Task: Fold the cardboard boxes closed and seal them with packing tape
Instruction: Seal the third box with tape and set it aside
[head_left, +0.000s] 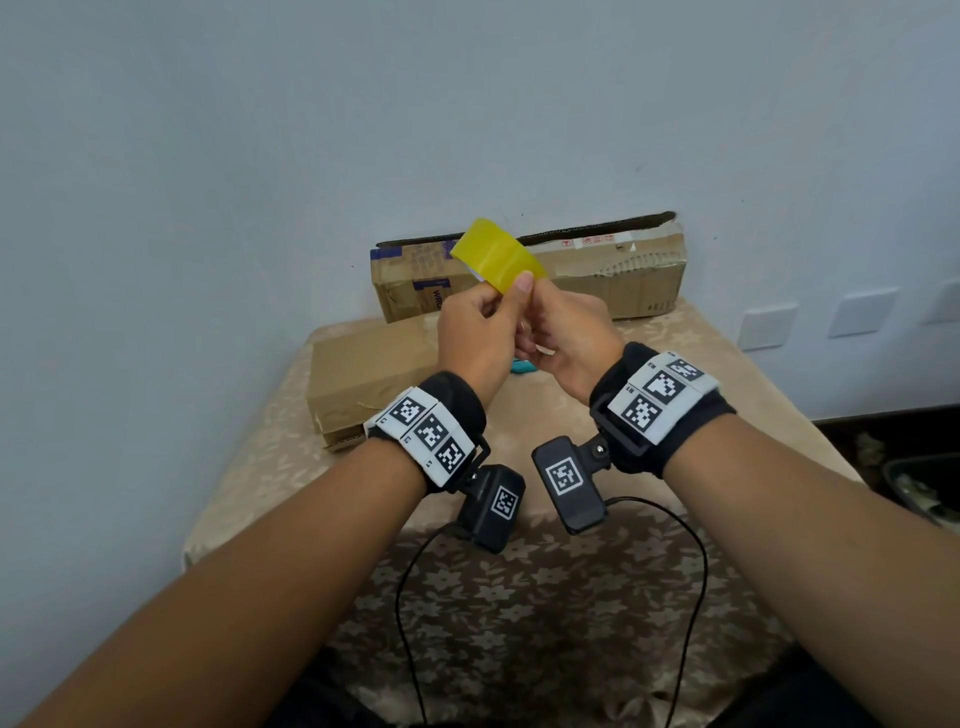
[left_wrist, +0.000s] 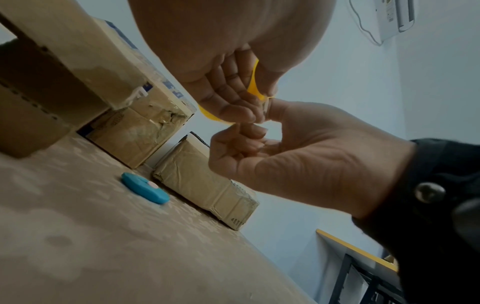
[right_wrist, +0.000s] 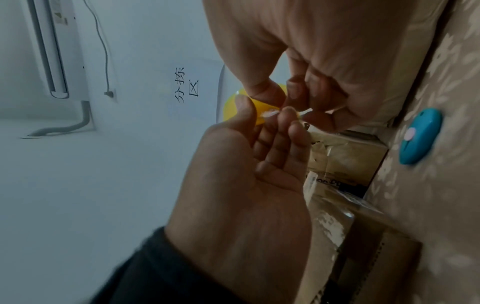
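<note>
Tape (head_left: 497, 256): light, stiff ring, sticky end; best held by rim.
Left hand (head_left: 475, 338): fingers pinch roll.
Right hand (head_left: 566, 338): fingers pick its edge.
Boxes (head_left: 597, 275): stiff, on desk (head_left: 519, 582).

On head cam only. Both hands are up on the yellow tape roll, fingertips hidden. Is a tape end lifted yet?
Observer: The right wrist view shows a small whitish bit at the edge of the tape roll, between the fingertips. I see no long strip pulled out.
Operator: Which hand carries the roll?
Observer: In the left wrist view, the right hand has its fingers curled through the roll's core, and the left hand pinches at its rim.
Operator: Teal sliver behind the hands?
Observer: It's a blue oval object with a pale pink dot, lying flat on the tablecloth. I can't tell what it is.
</note>
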